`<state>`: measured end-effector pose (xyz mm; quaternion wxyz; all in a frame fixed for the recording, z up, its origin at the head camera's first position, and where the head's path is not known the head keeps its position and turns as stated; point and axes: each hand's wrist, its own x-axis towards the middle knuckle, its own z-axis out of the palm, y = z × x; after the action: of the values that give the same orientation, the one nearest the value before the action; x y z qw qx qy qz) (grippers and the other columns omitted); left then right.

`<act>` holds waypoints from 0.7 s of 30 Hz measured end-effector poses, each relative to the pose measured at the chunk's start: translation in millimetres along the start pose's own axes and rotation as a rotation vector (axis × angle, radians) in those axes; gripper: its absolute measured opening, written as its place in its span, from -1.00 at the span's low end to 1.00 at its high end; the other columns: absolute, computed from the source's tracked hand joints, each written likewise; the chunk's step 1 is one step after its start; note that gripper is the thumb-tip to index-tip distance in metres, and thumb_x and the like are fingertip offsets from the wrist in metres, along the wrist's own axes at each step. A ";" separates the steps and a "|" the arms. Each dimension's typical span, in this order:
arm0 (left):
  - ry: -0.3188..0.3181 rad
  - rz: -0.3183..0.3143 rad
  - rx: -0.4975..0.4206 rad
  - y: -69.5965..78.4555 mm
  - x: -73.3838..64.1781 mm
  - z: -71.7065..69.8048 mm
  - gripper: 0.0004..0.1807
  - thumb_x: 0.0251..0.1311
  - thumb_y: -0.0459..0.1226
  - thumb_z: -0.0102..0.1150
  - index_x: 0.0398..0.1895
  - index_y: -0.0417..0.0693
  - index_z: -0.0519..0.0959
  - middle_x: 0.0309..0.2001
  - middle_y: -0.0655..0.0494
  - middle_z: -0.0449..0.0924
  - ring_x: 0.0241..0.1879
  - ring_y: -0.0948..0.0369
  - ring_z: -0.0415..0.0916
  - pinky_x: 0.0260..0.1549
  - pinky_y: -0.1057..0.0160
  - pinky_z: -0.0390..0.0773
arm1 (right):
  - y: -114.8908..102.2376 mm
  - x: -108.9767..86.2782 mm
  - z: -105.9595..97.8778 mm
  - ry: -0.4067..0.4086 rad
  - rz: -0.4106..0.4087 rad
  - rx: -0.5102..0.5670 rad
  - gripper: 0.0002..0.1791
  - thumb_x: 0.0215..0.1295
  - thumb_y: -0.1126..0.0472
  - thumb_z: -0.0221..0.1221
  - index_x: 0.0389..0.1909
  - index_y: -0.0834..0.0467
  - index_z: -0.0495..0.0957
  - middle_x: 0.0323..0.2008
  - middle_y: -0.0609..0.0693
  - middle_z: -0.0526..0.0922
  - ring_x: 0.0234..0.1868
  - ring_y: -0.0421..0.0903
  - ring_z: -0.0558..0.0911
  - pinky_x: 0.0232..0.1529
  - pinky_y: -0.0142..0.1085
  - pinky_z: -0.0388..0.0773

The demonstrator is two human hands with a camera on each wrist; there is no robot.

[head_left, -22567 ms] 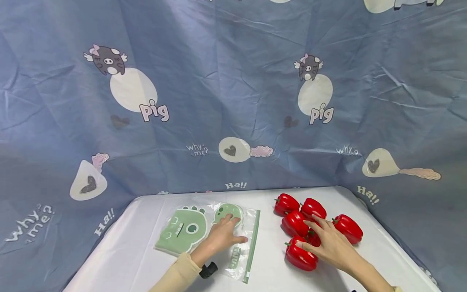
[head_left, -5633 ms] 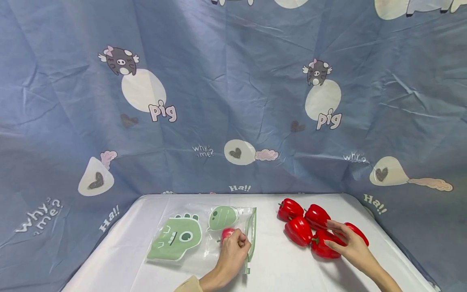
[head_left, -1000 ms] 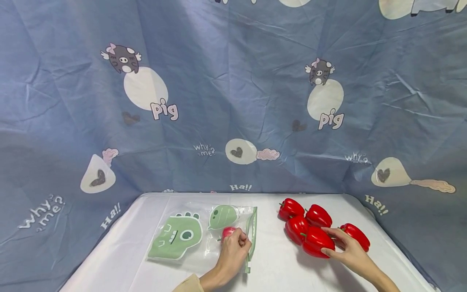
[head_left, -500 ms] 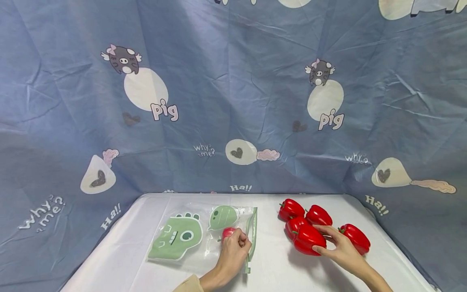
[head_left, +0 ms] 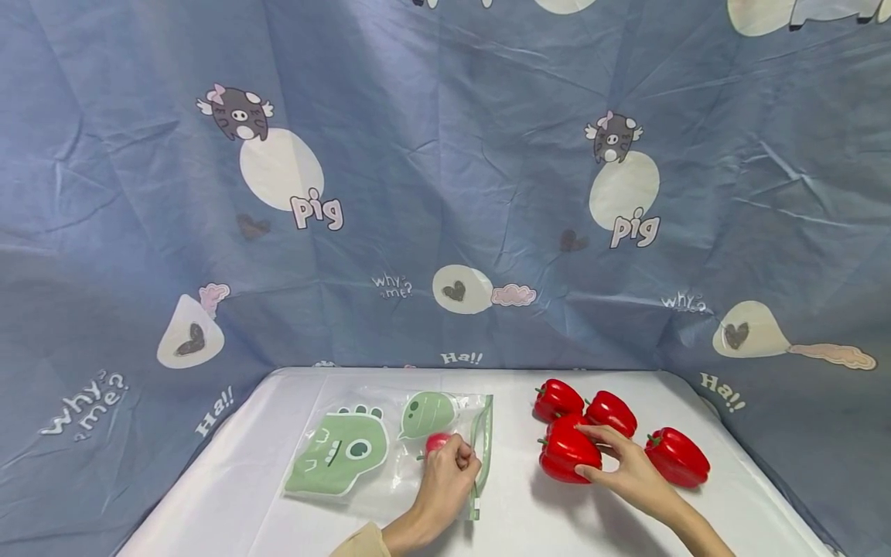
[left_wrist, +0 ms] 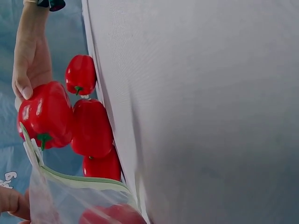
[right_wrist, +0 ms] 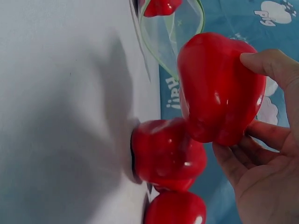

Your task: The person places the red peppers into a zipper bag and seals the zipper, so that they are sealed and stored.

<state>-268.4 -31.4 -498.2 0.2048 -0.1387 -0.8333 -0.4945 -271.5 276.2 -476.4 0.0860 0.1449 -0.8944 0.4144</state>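
Observation:
My right hand point(head_left: 629, 468) holds a red bell pepper point(head_left: 567, 452) with a green stem, thumb on one side and fingers on the other. It is raised off the table, as the right wrist view shows the pepper point(right_wrist: 219, 88) in full. On the left lies a clear zip bag point(head_left: 390, 468) with green cartoon prints. My left hand point(head_left: 448, 480) pinches the bag near its green-edged mouth, which gapes towards the right. Inside the bag, just past the mouth, sits another bell pepper point(head_left: 436, 442), partly hidden by the left hand.
Two bell peppers point(head_left: 559, 400) point(head_left: 611, 413) lie at the back right, and another pepper point(head_left: 677, 458) lies right of my right hand. One more is mostly hidden behind the held one. A white cloth covers the table point(head_left: 515, 495); a blue printed curtain point(head_left: 445, 193) hangs behind.
Over the last second my right hand has carried the bell pepper left, towards the bag. The left hand stays in place. Much earlier the bag lay flat, with no pepper visible inside.

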 end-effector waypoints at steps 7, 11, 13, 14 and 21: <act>-0.019 -0.008 -0.005 -0.8 0.3 -0.5 -0.85 -0.01 -0.44 0.15 -0.57 0.00 0.48 -0.67 0.31 0.46 -0.64 0.49 0.33 -0.58 0.48 0.38 | -5.0 4.1 9.8 -0.034 -0.009 0.050 -0.34 -0.03 -0.07 0.42 0.16 -0.10 0.49 0.06 -0.13 0.56 0.01 -0.17 0.56 -0.01 -0.27 0.56; -0.020 -0.015 -0.008 -1.0 0.0 -1.3 -0.84 -0.01 -0.44 0.16 -0.57 0.00 0.48 -0.66 0.31 0.45 -0.63 0.48 0.33 -0.58 0.48 0.37 | -6.8 7.9 17.6 -0.055 -0.009 0.062 -0.33 -0.03 -0.07 0.42 0.17 -0.11 0.48 0.05 -0.13 0.56 -0.05 -0.19 0.56 -0.09 -0.29 0.56; -0.022 -0.020 -0.012 -1.3 -0.4 -1.2 -0.84 -0.01 -0.44 0.16 -0.57 0.00 0.48 -0.66 0.31 0.45 -0.63 0.48 0.33 -0.58 0.48 0.37 | -7.6 10.0 21.3 -0.070 -0.009 0.075 -0.33 -0.03 -0.08 0.42 0.17 -0.13 0.47 0.04 -0.17 0.56 -0.06 -0.20 0.57 -0.10 -0.35 0.55; -0.024 -0.022 -0.016 -1.4 -0.6 -1.2 -0.84 -0.01 -0.44 0.16 -0.56 0.00 0.48 -0.66 0.31 0.45 -0.63 0.48 0.33 -0.58 0.48 0.36 | -7.7 11.1 23.2 -0.079 -0.011 0.091 -0.33 -0.03 -0.07 0.42 0.17 -0.12 0.46 0.04 -0.17 0.56 -0.05 -0.21 0.57 -0.09 -0.37 0.55; -0.032 -0.014 -0.024 -0.8 -0.9 -0.6 -0.86 -0.01 -0.44 0.16 -0.56 -0.01 0.48 -0.65 0.30 0.47 -0.62 0.49 0.34 -0.58 0.48 0.38 | -6.2 18.3 35.5 -0.112 -0.081 0.127 -0.34 0.01 -0.06 0.40 0.16 0.01 0.47 0.04 -0.07 0.56 0.00 -0.16 0.62 -0.03 -0.43 0.55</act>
<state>-267.8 -32.4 -499.0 0.1862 -0.1433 -0.8314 -0.5036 -287.9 241.8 -489.7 0.0431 0.2091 -0.8632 0.4575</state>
